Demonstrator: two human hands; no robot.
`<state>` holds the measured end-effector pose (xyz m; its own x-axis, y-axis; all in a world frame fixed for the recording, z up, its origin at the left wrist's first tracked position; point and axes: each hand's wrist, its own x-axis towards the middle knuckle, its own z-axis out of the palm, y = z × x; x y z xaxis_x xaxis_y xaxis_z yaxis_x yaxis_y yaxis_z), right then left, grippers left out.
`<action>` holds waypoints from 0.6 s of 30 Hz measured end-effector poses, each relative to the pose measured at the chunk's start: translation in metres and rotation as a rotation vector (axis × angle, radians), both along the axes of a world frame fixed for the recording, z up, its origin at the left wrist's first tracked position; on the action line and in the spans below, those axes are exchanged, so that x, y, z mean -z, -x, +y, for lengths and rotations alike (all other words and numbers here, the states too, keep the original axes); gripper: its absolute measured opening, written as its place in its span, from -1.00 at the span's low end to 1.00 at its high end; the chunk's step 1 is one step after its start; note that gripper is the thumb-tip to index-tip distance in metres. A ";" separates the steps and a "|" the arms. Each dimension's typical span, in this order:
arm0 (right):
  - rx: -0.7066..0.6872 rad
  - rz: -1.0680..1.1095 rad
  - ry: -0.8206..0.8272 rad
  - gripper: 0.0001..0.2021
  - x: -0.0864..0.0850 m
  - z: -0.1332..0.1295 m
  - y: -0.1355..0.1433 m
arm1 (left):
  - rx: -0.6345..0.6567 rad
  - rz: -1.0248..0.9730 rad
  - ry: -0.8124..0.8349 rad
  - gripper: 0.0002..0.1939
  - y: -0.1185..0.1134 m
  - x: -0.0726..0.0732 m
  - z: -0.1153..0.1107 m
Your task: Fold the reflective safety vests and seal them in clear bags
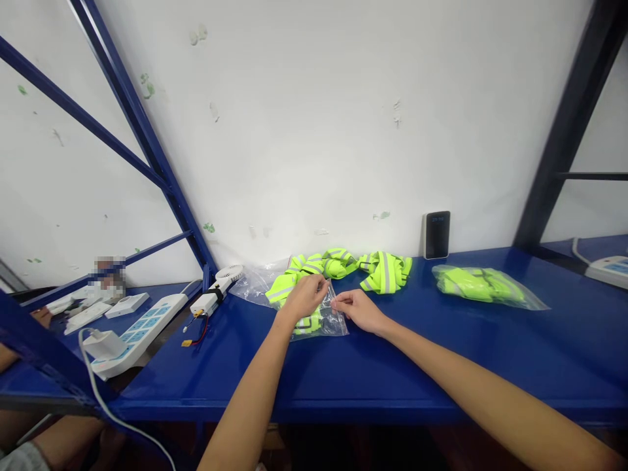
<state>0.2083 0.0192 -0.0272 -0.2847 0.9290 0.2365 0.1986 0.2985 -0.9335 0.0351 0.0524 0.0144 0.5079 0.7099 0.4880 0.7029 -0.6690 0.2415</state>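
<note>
Head view: one clear bag [339,325], yellow-green reflective bundle [308,324] within, on blue desk [392,373]; left hand [304,297] and right hand [362,311], each grip pinching its edge. Step, seemingly: working the opening; next move wants even fingertip tension.

A person's left hand [305,299] and right hand [360,311] each have a pinching grip on a clear plastic bag [339,325] with neon-yellow, grey-striped material inside. It lies on a blue counter [392,376] before a scuffed white wall [343,131]. Just beyond, loose crumpled neon bands [386,271] stretch rightward. Farther right, a second bagged neon bundle [483,284] lies near an upright dark-screened device [436,235]. Left, a small white fan [229,272] lies near a white power strip [154,325], past a blue metal post [142,124]. At the near left, another person's bare limb [66,439] shows.
</note>
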 end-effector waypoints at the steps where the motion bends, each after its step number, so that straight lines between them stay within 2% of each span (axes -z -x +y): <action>1: 0.003 -0.004 -0.004 -0.72 0.000 0.000 0.000 | -0.003 -0.003 -0.006 -0.66 0.000 0.001 0.000; 8: 0.008 0.074 0.012 -0.83 0.002 0.001 0.004 | -0.008 -0.016 -0.022 -0.67 0.000 0.004 -0.003; 18: 0.067 0.069 -0.096 -0.84 0.010 0.009 0.005 | 0.051 -0.045 0.009 -0.73 0.000 -0.001 -0.009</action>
